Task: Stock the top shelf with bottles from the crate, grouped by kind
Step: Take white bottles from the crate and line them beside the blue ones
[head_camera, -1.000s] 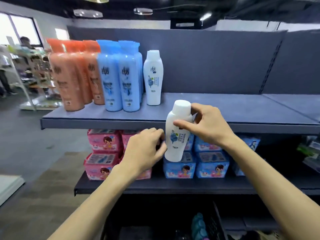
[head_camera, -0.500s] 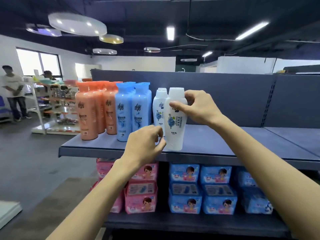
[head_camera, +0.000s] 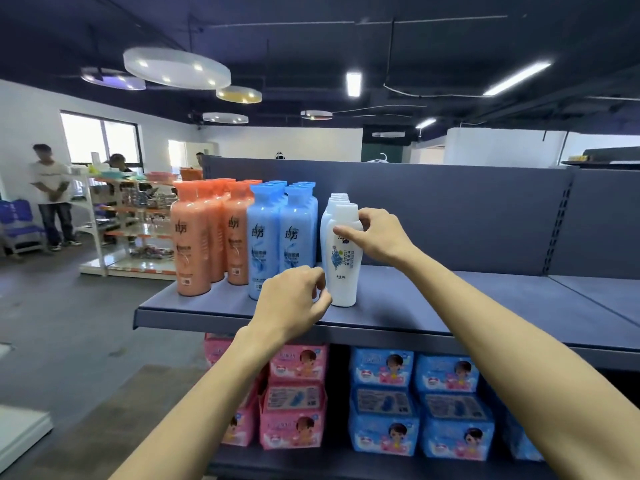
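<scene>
White bottle [head_camera: 343,271], apparently on shelf [head_camera: 450,306], near front edge

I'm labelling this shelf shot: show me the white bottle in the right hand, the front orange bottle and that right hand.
white bottle [head_camera: 343,291]: head view, lower body under the label.
front orange bottle [head_camera: 190,251]: head view, middle of its body.
right hand [head_camera: 379,237]: head view, back of the hand.

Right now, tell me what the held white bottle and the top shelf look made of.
The white bottle is likely plastic: opaque, smooth moulded body with a soft satin sheen and a printed label. The shelf is probably painted metal: matte dark blue-grey, with a flat even surface and a thin folded front lip.
</scene>
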Demonstrator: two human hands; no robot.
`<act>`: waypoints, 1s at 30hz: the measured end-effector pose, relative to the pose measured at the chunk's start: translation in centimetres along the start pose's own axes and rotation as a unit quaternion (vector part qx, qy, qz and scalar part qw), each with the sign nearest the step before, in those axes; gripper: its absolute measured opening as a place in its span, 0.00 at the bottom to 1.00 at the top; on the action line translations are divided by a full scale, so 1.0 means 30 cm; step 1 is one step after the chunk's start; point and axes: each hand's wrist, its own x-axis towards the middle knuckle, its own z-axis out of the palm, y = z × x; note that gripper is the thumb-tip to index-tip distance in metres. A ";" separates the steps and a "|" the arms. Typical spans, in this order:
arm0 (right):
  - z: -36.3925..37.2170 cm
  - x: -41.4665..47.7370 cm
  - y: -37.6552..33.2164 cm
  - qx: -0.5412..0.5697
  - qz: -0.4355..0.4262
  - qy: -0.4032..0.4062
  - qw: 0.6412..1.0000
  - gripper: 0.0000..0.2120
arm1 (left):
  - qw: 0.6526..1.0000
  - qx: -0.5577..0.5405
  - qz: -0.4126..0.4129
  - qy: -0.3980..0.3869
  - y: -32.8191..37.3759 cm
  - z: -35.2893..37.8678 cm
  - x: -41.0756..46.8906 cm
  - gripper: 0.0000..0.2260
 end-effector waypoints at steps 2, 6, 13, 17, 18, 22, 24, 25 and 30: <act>0.010 0.019 0.007 0.005 0.004 0.000 1.000 0.15 | 1.000 0.002 0.000 0.001 -0.010 0.006 0.012 0.07; 0.030 0.045 0.015 0.007 0.006 -0.003 1.000 0.17 | 1.000 0.003 0.000 0.004 -0.028 0.012 0.044 0.07; 0.038 0.064 0.022 0.029 0.018 -0.018 0.999 0.21 | 1.000 -0.002 -0.003 0.005 -0.027 0.037 0.104 0.07; 0.027 0.057 0.045 0.068 0.038 -0.061 0.995 0.13 | 1.000 -0.001 0.003 0.001 -0.027 0.058 0.118 0.07; 0.031 0.046 0.065 0.068 0.048 -0.088 0.993 0.11 | 1.000 -0.002 0.005 0.001 -0.031 0.065 0.116 0.07; 0.092 -0.032 0.160 0.079 0.086 -0.161 0.980 0.10 | 1.000 -0.008 0.006 -0.002 -0.051 0.077 0.110 0.07; 0.122 -0.056 0.187 0.068 0.092 -0.153 0.982 0.11 | 1.000 -0.009 0.003 0.000 -0.061 0.078 0.112 0.07; 0.132 -0.060 0.194 0.059 0.095 -0.147 0.983 0.12 | 1.000 -0.008 0.002 0.000 -0.066 0.078 0.113 0.07; 0.143 -0.068 0.188 0.031 0.091 -0.136 0.986 0.13 | 1.000 -0.005 -0.001 -0.004 -0.080 0.086 0.113 0.07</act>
